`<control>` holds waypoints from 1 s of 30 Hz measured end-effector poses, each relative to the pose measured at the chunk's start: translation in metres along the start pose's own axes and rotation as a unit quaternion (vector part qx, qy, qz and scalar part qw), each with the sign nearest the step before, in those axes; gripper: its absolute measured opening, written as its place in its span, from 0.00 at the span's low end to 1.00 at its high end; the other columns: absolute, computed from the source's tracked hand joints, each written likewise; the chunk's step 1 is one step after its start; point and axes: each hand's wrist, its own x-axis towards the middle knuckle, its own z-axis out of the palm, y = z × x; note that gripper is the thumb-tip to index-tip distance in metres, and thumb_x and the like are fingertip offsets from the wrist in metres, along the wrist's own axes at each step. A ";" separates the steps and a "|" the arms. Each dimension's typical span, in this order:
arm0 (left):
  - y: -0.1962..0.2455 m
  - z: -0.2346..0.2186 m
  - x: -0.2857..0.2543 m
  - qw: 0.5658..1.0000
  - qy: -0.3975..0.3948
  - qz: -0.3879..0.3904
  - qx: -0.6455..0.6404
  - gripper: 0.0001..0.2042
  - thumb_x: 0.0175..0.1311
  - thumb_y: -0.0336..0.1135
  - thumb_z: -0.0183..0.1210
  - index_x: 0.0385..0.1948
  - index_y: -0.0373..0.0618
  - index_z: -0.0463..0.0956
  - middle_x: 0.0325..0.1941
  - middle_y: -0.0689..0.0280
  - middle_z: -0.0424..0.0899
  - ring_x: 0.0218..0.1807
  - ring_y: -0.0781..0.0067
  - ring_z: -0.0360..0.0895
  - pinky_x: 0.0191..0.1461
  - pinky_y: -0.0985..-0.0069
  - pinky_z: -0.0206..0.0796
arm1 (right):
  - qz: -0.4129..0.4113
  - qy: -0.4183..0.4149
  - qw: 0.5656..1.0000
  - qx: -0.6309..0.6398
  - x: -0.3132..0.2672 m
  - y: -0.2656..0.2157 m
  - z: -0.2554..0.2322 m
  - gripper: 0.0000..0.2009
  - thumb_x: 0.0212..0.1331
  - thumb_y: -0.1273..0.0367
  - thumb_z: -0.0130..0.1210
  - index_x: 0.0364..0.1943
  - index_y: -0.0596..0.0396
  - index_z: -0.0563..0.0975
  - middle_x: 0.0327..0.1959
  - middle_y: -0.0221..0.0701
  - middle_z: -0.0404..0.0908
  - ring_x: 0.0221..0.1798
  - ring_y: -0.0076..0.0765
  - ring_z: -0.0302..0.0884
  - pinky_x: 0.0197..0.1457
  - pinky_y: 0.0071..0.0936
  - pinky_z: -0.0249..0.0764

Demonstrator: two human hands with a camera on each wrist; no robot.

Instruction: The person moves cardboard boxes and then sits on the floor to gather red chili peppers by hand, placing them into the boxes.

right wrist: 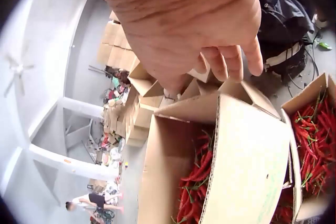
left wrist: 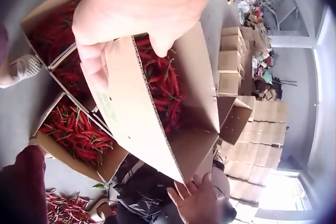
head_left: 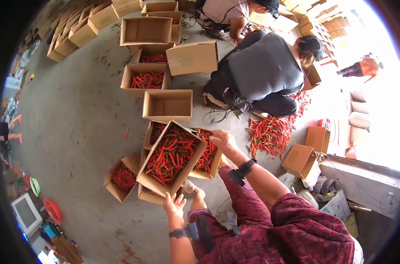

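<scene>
A cardboard box [head_left: 171, 154] full of red chilies [head_left: 172, 156] stands tilted and turned askew over other chili boxes in the head view. My left hand [head_left: 175, 207] holds its near end. In the left wrist view, the thumb of that hand [left wrist: 142, 8] hooks over the rim while the fingers lie against the outside wall. At the box's right corner is my right hand [head_left: 225, 141], its fingers loosely extended. The right wrist view shows this hand [right wrist: 194, 35] above the rim, with its fingers pointing down and its thumb partly hidden.
Chili-filled boxes [head_left: 123, 178] surround the held one, and an empty box [head_left: 168, 104] stands just beyond. A person in grey [head_left: 264, 66] squats beside a loose chili heap [head_left: 270, 136]. Another person [head_left: 226, 17] bends farther back. Stacked cartons [head_left: 83, 33] line the far left.
</scene>
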 end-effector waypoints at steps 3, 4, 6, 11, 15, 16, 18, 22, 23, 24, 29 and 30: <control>-0.003 -0.006 0.001 0.998 0.053 0.006 -0.041 0.36 0.61 0.52 0.54 0.63 0.43 0.48 0.61 0.52 0.61 0.50 0.47 0.73 0.40 0.54 0.70 | 0.081 -0.025 0.996 0.023 0.031 0.077 -0.009 0.20 0.51 0.62 0.60 0.44 0.63 0.76 0.32 0.41 0.81 0.34 0.35 0.80 0.39 0.29 0.74; -0.003 -0.006 0.001 0.999 0.045 0.018 -0.018 0.36 0.60 0.54 0.54 0.63 0.44 0.48 0.61 0.52 0.60 0.51 0.47 0.72 0.40 0.54 0.71 | 0.113 -0.047 0.990 0.072 0.043 0.067 -0.010 0.20 0.51 0.62 0.60 0.43 0.65 0.76 0.30 0.39 0.81 0.31 0.33 0.80 0.36 0.29 0.75; -0.001 -0.002 0.001 0.998 0.034 0.043 0.027 0.38 0.60 0.56 0.54 0.64 0.45 0.46 0.63 0.54 0.60 0.54 0.46 0.70 0.40 0.56 0.71 | 0.225 -0.063 0.954 0.187 0.080 0.062 -0.011 0.19 0.53 0.63 0.60 0.44 0.62 0.76 0.26 0.30 0.78 0.24 0.27 0.74 0.24 0.25 0.71; -0.007 0.019 0.020 0.987 0.085 0.121 0.070 0.29 0.57 0.45 0.59 0.56 0.41 0.59 0.45 0.57 0.74 0.38 0.51 0.78 0.34 0.57 0.72 | 0.237 -0.079 0.961 0.117 0.200 0.094 0.031 0.17 0.53 0.57 0.59 0.18 0.55 0.72 0.18 0.27 0.71 0.19 0.25 0.69 0.20 0.27 0.70; -0.007 0.035 0.027 0.975 0.173 0.139 -0.036 0.21 0.51 0.31 0.56 0.49 0.34 0.67 0.44 0.57 0.73 0.39 0.59 0.76 0.32 0.62 0.73 | 0.273 -0.061 0.958 0.058 0.267 0.138 0.085 0.18 0.50 0.56 0.60 0.23 0.59 0.75 0.20 0.29 0.72 0.25 0.34 0.75 0.25 0.36 0.75; -0.009 0.034 0.029 0.970 0.182 0.152 -0.044 0.22 0.51 0.31 0.56 0.49 0.34 0.67 0.44 0.57 0.73 0.40 0.59 0.76 0.33 0.62 0.73 | 0.281 -0.061 0.956 0.057 0.272 0.135 0.100 0.16 0.51 0.56 0.60 0.25 0.57 0.75 0.21 0.30 0.74 0.28 0.34 0.76 0.28 0.39 0.76; -0.019 0.029 0.035 0.962 0.193 0.182 -0.060 0.22 0.52 0.31 0.56 0.50 0.35 0.66 0.45 0.57 0.73 0.41 0.59 0.75 0.36 0.63 0.73 | 0.291 -0.056 0.953 0.056 0.283 0.134 0.122 0.14 0.52 0.57 0.60 0.31 0.52 0.75 0.25 0.30 0.77 0.33 0.34 0.78 0.36 0.45 0.78; -0.023 0.026 0.041 0.946 0.256 0.189 -0.058 0.24 0.51 0.30 0.56 0.53 0.37 0.64 0.47 0.61 0.74 0.45 0.62 0.75 0.44 0.62 0.73 | 0.334 -0.114 0.936 -0.017 0.316 0.155 0.161 0.14 0.51 0.57 0.59 0.30 0.54 0.81 0.26 0.30 0.81 0.36 0.37 0.81 0.30 0.34 0.78; -0.018 0.030 0.038 0.952 0.230 0.187 -0.071 0.24 0.51 0.27 0.54 0.54 0.38 0.64 0.48 0.61 0.74 0.46 0.62 0.75 0.47 0.64 0.72 | 0.139 -0.178 0.940 -0.256 0.319 0.160 0.162 0.12 0.50 0.59 0.60 0.29 0.51 0.81 0.25 0.29 0.82 0.35 0.36 0.81 0.29 0.33 0.78; -0.019 0.029 0.039 0.955 0.223 0.180 -0.073 0.24 0.52 0.27 0.54 0.54 0.39 0.64 0.48 0.61 0.74 0.46 0.62 0.75 0.47 0.63 0.72 | -0.070 -0.224 0.851 -0.470 0.318 0.164 0.158 0.09 0.48 0.60 0.60 0.27 0.49 0.82 0.24 0.27 0.82 0.35 0.35 0.81 0.28 0.32 0.77; -0.027 0.013 0.045 0.968 0.180 0.162 -0.067 0.24 0.54 0.31 0.52 0.57 0.42 0.62 0.50 0.59 0.72 0.47 0.60 0.75 0.44 0.59 0.72 | -0.219 -0.191 0.724 -0.625 0.300 0.146 0.141 0.02 0.42 0.66 0.59 0.21 0.41 0.83 0.23 0.20 0.82 0.32 0.31 0.81 0.27 0.29 0.73; -0.025 0.017 0.042 0.973 0.166 0.150 -0.048 0.24 0.55 0.33 0.52 0.56 0.43 0.62 0.50 0.60 0.72 0.47 0.60 0.74 0.42 0.60 0.71 | -0.229 -0.182 0.715 -0.635 0.290 0.128 0.129 0.03 0.41 0.66 0.59 0.21 0.40 0.83 0.22 0.20 0.82 0.31 0.31 0.81 0.27 0.29 0.72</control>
